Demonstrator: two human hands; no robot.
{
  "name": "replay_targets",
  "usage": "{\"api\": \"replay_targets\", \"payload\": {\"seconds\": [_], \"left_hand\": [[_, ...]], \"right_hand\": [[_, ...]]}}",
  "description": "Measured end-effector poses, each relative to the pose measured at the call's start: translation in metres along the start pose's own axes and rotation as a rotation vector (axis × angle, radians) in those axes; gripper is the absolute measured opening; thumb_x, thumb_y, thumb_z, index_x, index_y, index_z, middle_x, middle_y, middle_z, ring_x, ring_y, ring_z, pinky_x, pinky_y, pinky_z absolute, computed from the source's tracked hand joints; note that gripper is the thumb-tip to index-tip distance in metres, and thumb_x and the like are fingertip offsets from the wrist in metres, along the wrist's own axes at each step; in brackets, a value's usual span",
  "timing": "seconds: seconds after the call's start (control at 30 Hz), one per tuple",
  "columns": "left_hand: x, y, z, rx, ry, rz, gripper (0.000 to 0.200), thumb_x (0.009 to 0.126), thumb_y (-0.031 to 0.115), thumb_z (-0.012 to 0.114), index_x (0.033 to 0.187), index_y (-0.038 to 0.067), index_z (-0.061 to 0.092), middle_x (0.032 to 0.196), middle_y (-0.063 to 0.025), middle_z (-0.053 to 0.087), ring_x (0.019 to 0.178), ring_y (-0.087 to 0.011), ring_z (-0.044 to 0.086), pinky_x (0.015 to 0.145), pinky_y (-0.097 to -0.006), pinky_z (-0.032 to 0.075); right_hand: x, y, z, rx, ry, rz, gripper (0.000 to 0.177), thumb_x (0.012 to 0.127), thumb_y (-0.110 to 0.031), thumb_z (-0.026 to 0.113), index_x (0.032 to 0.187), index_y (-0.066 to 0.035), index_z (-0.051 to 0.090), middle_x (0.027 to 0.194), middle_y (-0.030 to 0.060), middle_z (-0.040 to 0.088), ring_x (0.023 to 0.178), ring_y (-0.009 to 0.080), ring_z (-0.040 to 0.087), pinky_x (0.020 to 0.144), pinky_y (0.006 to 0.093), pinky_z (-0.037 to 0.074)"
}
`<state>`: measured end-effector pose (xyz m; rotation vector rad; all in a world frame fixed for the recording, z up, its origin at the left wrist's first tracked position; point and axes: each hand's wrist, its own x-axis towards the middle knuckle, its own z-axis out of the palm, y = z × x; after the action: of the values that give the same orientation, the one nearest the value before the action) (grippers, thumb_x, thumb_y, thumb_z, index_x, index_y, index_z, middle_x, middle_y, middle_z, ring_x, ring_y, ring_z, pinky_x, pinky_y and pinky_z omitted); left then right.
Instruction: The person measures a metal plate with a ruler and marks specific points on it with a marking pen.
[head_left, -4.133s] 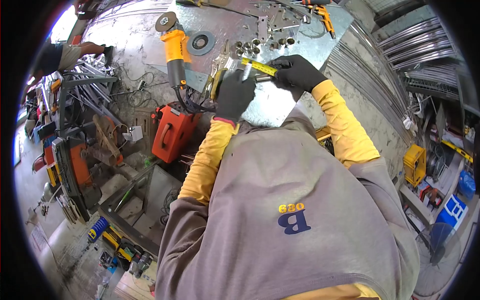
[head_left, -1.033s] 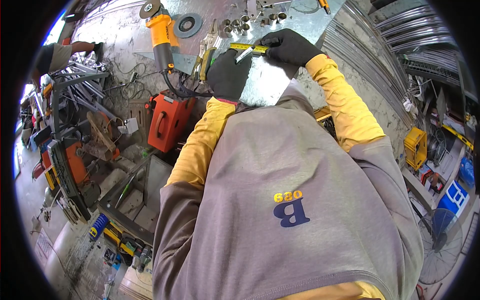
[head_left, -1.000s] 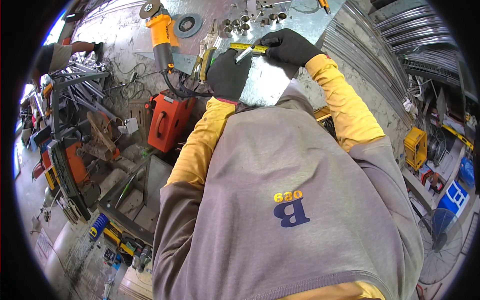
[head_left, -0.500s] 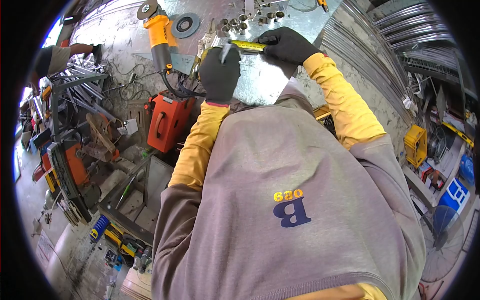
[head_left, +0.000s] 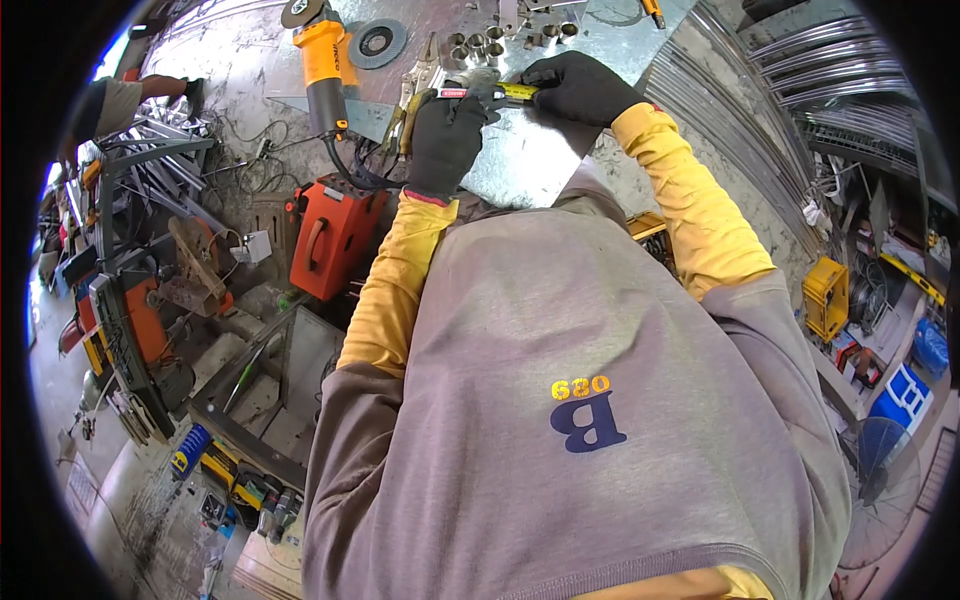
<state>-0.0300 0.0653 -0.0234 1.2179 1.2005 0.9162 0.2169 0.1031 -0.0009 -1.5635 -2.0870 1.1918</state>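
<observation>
My left hand (head_left: 446, 143), in a black glove, is closed around a white marker with a red label (head_left: 455, 93), which lies crosswise over the fingers. My right hand (head_left: 583, 90), also gloved in black, grips a yellow tape measure (head_left: 518, 92); its blade spans the short gap between both hands. Beneath them is a shiny metal sheet (head_left: 525, 160) on the worktop. Just beyond the hands stand several short metal tube pieces (head_left: 494, 50). Pliers-like tools (head_left: 425, 68) lie beside my left hand.
An orange angle grinder (head_left: 322, 65) and a grey flap disc (head_left: 378, 44) rest on the worktop. A red machine case (head_left: 335, 238) stands below left. Long metal tubes (head_left: 725, 120) lie at right, near a yellow crate (head_left: 826, 297). Another person's arm (head_left: 160, 88) shows at far left.
The marker in my left hand has turned from near upright to crosswise. My left hand has shifted slightly, and less of the tape blade shows between my hands.
</observation>
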Motion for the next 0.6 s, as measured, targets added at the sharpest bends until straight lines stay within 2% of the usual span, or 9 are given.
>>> {"api": "replay_targets", "payload": {"seconds": [0.03,0.07,0.13,0.17,0.23,0.33,0.5,0.57,0.6], "left_hand": [[-0.003,0.009,-0.002,0.183,-0.026,-0.064,0.029,0.107,0.019,0.06,0.094,-0.002,0.075,0.073,-0.0049,0.071,0.062,-0.0131,0.063,0.059,-0.0315,0.048],[-0.002,0.005,0.0,0.184,-0.026,-0.065,0.029,0.107,0.019,0.06,0.094,-0.002,0.075,0.073,-0.0049,0.071,0.062,-0.0131,0.063,0.059,-0.0315,0.048],[0.002,-0.001,0.009,0.137,0.1,0.201,0.032,0.105,0.022,0.063,0.084,0.001,0.073,0.063,-0.0009,0.062,0.056,-0.0124,0.055,0.053,-0.0342,0.041],[0.002,-0.003,0.007,0.138,0.099,0.201,0.032,0.105,0.022,0.063,0.084,0.001,0.073,0.063,-0.0009,0.062,0.056,-0.0124,0.055,0.053,-0.0342,0.041],[0.0,0.003,0.003,0.213,0.059,0.098,0.031,0.103,0.025,0.064,0.083,0.003,0.073,0.059,0.0,0.057,0.054,-0.0128,0.054,0.051,-0.0359,0.04],[0.003,-0.003,0.005,0.137,0.063,0.098,0.032,0.102,0.026,0.066,0.082,0.002,0.072,0.058,-0.0003,0.057,0.052,-0.0131,0.053,0.051,-0.0369,0.039],[0.001,0.003,0.007,0.188,0.048,0.087,0.035,0.102,0.027,0.068,0.079,0.001,0.07,0.058,-0.001,0.057,0.051,-0.012,0.052,0.05,-0.036,0.04],[0.001,0.002,0.007,0.164,0.043,0.058,0.036,0.102,0.029,0.069,0.078,0.001,0.069,0.058,-0.0011,0.057,0.051,-0.0115,0.052,0.05,-0.0356,0.04],[0.0,0.006,0.008,0.126,0.029,-0.009,0.037,0.101,0.03,0.071,0.079,0.001,0.069,0.059,-0.0019,0.059,0.053,-0.0124,0.053,0.052,-0.0359,0.04]], "right_hand": [[0.001,0.002,0.001,0.027,-0.014,-0.004,0.038,0.086,-0.023,0.072,0.123,-0.016,0.079,0.11,0.0147,0.079,0.097,0.0329,0.074,0.092,0.0405,0.056],[0.002,0.004,0.002,0.054,-0.027,-0.008,0.038,0.085,-0.023,0.072,0.122,-0.016,0.079,0.11,0.0145,0.079,0.096,0.0329,0.074,0.091,0.0406,0.056],[0.001,0.001,0.001,0.046,-0.029,0.014,0.038,0.085,-0.023,0.072,0.122,-0.017,0.079,0.11,0.0143,0.079,0.096,0.033,0.074,0.09,0.0408,0.056],[0.0,0.0,0.0,0.037,-0.03,0.037,0.038,0.085,-0.023,0.072,0.122,-0.017,0.079,0.11,0.014,0.079,0.096,0.0332,0.074,0.09,0.041,0.056],[0.0,0.001,0.001,0.014,-0.009,0.006,0.038,0.085,-0.023,0.072,0.122,-0.017,0.079,0.11,0.0139,0.079,0.097,0.0334,0.074,0.09,0.0412,0.056],[0.0,0.001,0.001,-0.017,0.007,-0.016,0.038,0.085,-0.024,0.072,0.122,-0.018,0.079,0.111,0.0138,0.079,0.098,0.0338,0.073,0.091,0.0416,0.056],[0.0,0.0,0.002,-0.009,0.013,0.008,0.039,0.085,-0.023,0.073,0.123,-0.017,0.079,0.111,0.014,0.079,0.098,0.0335,0.074,0.092,0.0409,0.056],[0.001,0.002,0.002,0.064,-0.006,-0.004,0.037,0.087,-0.018,0.073,0.121,-0.006,0.078,0.101,0.0152,0.079,0.089,0.0225,0.073,0.087,0.0357,0.057],[0.001,0.001,0.001,0.064,-0.006,-0.004,0.037,0.087,-0.018,0.073,0.121,-0.006,0.078,0.101,0.0152,0.079,0.089,0.0225,0.073,0.087,0.0357,0.057]]}}
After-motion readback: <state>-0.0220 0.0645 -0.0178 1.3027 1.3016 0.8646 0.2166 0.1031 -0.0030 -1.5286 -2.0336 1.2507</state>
